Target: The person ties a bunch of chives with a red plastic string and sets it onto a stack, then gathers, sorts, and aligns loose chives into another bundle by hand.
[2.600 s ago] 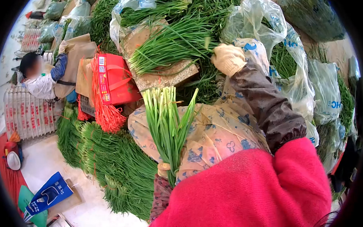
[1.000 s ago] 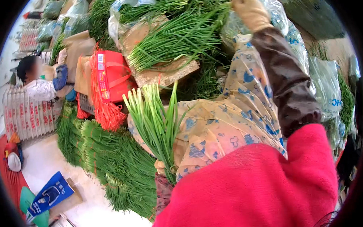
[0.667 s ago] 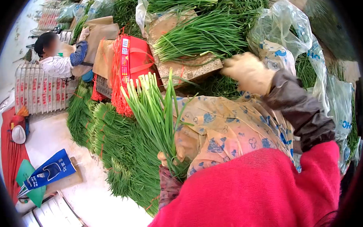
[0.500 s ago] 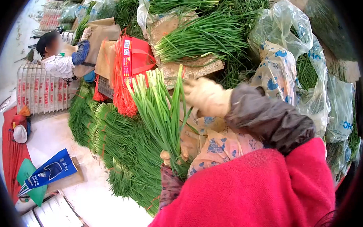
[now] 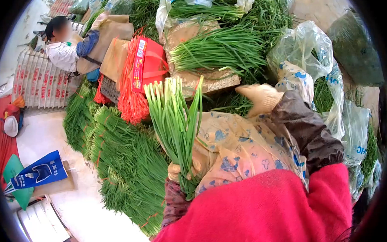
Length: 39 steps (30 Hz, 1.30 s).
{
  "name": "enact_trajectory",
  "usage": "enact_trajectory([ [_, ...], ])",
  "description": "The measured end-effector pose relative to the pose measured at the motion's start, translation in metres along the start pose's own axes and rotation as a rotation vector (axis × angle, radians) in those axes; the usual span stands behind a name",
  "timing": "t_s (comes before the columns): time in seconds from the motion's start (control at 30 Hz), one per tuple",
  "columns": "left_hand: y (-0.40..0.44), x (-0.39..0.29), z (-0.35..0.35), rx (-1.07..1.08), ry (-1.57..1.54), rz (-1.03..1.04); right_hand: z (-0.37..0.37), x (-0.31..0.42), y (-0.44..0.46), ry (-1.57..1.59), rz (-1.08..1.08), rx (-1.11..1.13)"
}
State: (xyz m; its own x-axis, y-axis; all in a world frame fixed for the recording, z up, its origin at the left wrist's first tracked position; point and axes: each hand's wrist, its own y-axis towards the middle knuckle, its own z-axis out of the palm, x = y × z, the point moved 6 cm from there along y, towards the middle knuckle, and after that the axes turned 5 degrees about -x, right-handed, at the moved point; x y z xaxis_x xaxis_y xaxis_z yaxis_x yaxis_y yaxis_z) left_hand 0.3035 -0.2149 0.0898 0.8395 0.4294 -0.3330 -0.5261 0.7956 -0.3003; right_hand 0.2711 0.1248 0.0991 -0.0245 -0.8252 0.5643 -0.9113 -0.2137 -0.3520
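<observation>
My left hand (image 5: 174,172), in a pale glove, is closed around the lower, leafy part of a bunch of green stalks (image 5: 176,126), whose cut white-green ends point up. My right hand (image 5: 261,98), also gloved, hovers past the right corner of a patterned board (image 5: 209,83); its fingers point left and are blurred, so their spread and anything in them cannot be made out. Loose green stalks (image 5: 220,47) lie across the board. A patterned apron (image 5: 232,141) covers the lap below both hands.
Tied green bundles (image 5: 127,166) are piled at the left. A red box (image 5: 154,64) with red ties (image 5: 132,102) stands beside the board. Clear plastic bags (image 5: 306,48) of greens are on the right. Another person (image 5: 63,51) works at upper left. A blue fan-shaped sign (image 5: 39,170) lies lower left.
My right hand swung in to the bunch's stalk ends, then moved back right beside the board. My left hand has kept hold of the bunch. The view has shifted slightly.
</observation>
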Motion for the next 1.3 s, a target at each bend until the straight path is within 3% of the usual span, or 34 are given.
enact_trajectory([
  [0.03,0.005,-0.004,0.004,0.013,0.138,0.01,-0.007,0.019,0.004,0.257,0.01,0.058],
  [0.07,0.004,-0.005,-0.002,0.023,0.191,-0.147,0.007,0.022,0.018,0.502,-0.106,0.052],
  [0.1,0.011,-0.002,0.014,0.041,0.191,-0.144,0.026,0.03,0.035,0.847,-0.245,0.06],
  [0.17,0.025,-0.005,0.046,-0.287,0.399,-0.032,0.007,0.085,0.034,1.625,-0.516,0.109],
  [0.2,0.032,-0.007,0.059,-0.406,0.509,0.022,0.004,0.085,0.037,1.701,-0.507,0.077],
  [0.23,0.037,-0.006,0.058,-0.402,0.505,0.023,0.005,0.08,0.039,1.779,-0.496,0.047],
  [0.27,0.04,-0.003,0.054,-0.367,0.721,-0.057,0.022,0.065,0.047,1.905,-0.39,-0.062],
  [0.3,0.042,0.001,0.046,-0.329,0.936,-0.139,0.023,0.061,0.047,1.904,-0.386,-0.063],
  [0.43,0.043,0.014,0.034,-0.305,1.284,-0.165,0.015,0.047,0.043,1.974,-0.195,-0.154],
  [0.5,0.044,0.017,0.041,-0.303,1.281,-0.186,0.007,0.056,0.038,2.008,-0.287,0.044],
  [0.57,0.047,0.021,0.049,-0.248,1.274,-0.293,0.004,0.055,0.034,1.979,-0.287,0.028],
  [0.7,0.054,0.027,0.045,-0.203,1.138,-0.245,-0.001,0.055,0.026,2.083,-0.294,-0.117],
  [0.77,0.063,0.023,0.063,-0.162,1.235,-0.174,-0.009,0.049,0.02,2.031,-0.142,-0.244],
  [0.9,0.069,0.017,0.066,-0.201,1.356,-0.169,-0.032,0.039,0.013,1.918,-0.152,-0.447],
  [0.97,0.072,0.022,0.051,-0.195,1.417,-0.128,-0.047,0.05,0.005,1.89,-0.139,-0.441],
  [1.03,0.074,0.019,0.062,-0.169,1.385,-0.125,-0.046,0.049,0.003,1.889,-0.193,-0.359],
  [1.1,0.07,0.015,0.072,-0.062,1.404,-0.17,-0.053,0.048,0.001,1.861,-0.284,-0.429],
  [1.13,0.067,0.0,0.091,-0.035,1.467,-0.24,-0.069,0.049,-0.005,1.795,-0.302,-0.53],
  [1.17,0.066,-0.004,0.078,0.008,1.325,-0.203,-0.092,0.049,-0.015,1.729,-0.32,-0.624],
  [1.23,0.06,-0.033,0.078,-0.072,1.378,-0.051,-0.141,0.05,-0.042,1.606,-0.401,-0.787],
  [1.3,0.053,-0.053,0.069,-0.158,1.345,-0.034,-0.194,0.049,-0.064,1.615,-0.808,-0.723],
])
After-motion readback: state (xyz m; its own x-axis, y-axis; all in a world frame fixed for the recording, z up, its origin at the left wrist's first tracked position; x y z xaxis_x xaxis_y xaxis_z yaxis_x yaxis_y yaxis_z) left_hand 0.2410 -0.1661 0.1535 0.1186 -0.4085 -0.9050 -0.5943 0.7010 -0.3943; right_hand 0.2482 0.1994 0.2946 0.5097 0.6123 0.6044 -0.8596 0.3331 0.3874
